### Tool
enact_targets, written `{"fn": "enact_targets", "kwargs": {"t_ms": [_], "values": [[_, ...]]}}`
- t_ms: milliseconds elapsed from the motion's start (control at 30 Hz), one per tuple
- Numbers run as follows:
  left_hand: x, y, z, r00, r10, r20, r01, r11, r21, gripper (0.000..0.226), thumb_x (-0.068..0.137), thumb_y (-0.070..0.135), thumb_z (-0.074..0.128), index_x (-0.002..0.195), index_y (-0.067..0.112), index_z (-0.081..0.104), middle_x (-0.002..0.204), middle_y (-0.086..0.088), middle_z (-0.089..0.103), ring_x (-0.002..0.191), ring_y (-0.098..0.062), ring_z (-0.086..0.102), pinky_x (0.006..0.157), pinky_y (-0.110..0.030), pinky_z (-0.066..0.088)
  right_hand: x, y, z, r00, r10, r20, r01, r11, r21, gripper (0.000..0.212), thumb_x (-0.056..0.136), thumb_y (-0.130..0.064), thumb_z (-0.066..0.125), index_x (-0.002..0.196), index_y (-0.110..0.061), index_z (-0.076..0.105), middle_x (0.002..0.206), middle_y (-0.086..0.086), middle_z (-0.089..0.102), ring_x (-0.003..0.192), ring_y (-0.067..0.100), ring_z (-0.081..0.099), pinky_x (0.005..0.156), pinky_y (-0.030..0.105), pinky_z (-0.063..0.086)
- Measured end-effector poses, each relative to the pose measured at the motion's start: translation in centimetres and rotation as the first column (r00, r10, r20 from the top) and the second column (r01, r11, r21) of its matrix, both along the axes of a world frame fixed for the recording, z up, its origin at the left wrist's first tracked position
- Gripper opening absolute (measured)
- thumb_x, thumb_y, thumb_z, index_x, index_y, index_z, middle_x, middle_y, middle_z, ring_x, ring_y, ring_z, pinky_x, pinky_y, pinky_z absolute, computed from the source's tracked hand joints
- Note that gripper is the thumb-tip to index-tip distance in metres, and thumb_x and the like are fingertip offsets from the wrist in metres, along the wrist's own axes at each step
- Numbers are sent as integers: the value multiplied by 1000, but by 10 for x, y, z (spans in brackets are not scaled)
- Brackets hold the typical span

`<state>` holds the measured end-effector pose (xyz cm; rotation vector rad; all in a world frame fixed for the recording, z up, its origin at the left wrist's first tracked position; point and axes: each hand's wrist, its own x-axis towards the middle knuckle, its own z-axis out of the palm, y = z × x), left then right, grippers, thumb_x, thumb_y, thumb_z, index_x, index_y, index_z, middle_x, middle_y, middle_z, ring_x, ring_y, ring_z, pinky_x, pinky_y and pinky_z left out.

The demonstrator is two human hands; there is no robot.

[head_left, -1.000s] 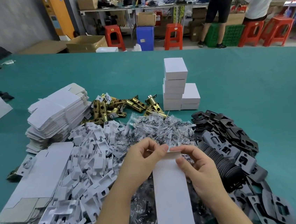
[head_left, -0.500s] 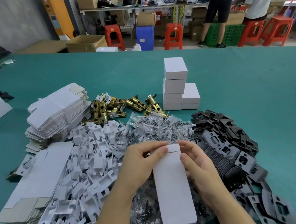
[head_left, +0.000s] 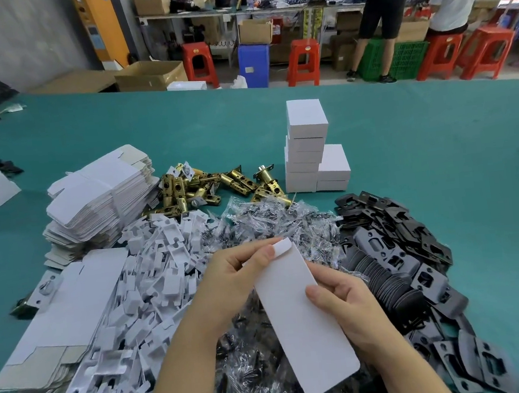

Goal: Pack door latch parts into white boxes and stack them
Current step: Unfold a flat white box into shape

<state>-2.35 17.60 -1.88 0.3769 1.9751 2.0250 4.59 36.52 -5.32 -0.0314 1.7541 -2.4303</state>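
Box [head_left: 303, 316] number whatever is in our hands right now, held up over the middle of the bench [head_left: 439, 151], long and white and tilted so the far end points away from us. Our left hand [head_left: 229, 282] has its fingers [head_left: 259, 250] pinching the tuck flap at the top end, looks like we're closing it. Our right hand [head_left: 346, 305] grips the right edge of the box, thumb lying flat across the face. Can't tell from here what's inside it.

Progress so far, judging by what's lying around: a stack of finished boxes [head_left: 307, 146] sits further back, several high, with a shorter stack [head_left: 333, 167] touching it on the right. So a handful done.

What's left is a lot. Big pile of flat box blanks [head_left: 98, 197] on the left, brass latches [head_left: 215, 185] just beside the finished stack, white card inserts [head_left: 152, 287], bagged screws [head_left: 270, 224] and black plates [head_left: 398, 245] heaped all around our hands. We'd guess we're early on, and this one needs its flap tucked before it goes on the stack.
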Motion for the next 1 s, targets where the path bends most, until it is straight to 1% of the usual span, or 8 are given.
{"fn": "enact_targets", "kwargs": {"t_ms": [233,400,467,600,700,767,933,1000], "values": [[-6,-11,-2,1000,-12,13,12,999,-40,22,91,45,64,106,39,80,103,2,79,92,-11,72,76,-23,56,1,1,-1,999,36,10,-37,999,25,51,83,-32,74,132,-19,70,118,18,75,95,29,75,73,34,60],[-9,-16,-4,1000,7,-15,-8,997,-79,28,80,54,71,103,41,80,105,8,78,96,-7,71,75,-19,54,2,1,0,998,60,21,-61,997,45,52,82,-31,75,132,-16,70,116,21,75,94,30,74,73,34,60],[-10,-17,-6,1000,3,-9,-4,996,-94,24,80,49,72,102,42,80,105,9,78,96,-5,71,74,-18,54,1,0,0,998,57,23,-58,996,65,52,83,-28,74,132,-15,68,115,21,75,94,29,75,73,34,60],[-10,-19,-5,1000,-20,-9,19,994,-111,21,86,36,69,103,42,80,107,10,78,100,-4,69,78,-19,54,1,-2,0,999,49,-14,-47,988,145,46,84,-31,74,130,-25,71,115,16,77,97,29,75,77,37,60],[-8,-19,-3,998,-66,-10,65,990,-127,24,90,35,64,108,41,79,113,11,76,107,-7,68,88,-26,51,2,-4,0,999,44,-31,-37,983,179,43,84,-37,74,127,-37,71,114,12,77,98,30,76,78,41,61],[-6,-19,-2,996,-84,-20,81,989,-120,25,91,38,62,111,41,78,115,11,75,110,-10,66,93,-31,50,2,-5,1,999,26,-32,-20,987,160,42,83,-36,74,125,-38,72,113,11,78,96,28,77,76,37,61],[-2,-12,2,992,-115,-55,111,991,-72,27,96,43,58,117,41,75,120,13,73,111,-2,64,86,-11,48,1,-7,2,999,-32,-27,35,993,110,42,81,-37,76,123,-38,73,110,11,79,93,24,77,71,30,60],[-1,-10,2,990,-131,-49,128,990,-58,28,94,40,63,119,40,75,121,11,73,114,-6,65,88,-13,49,1,-6,1,999,-41,-24,43,995,90,42,81,-37,76,123,-37,74,110,12,79,92,24,77,71,31,60]]}}
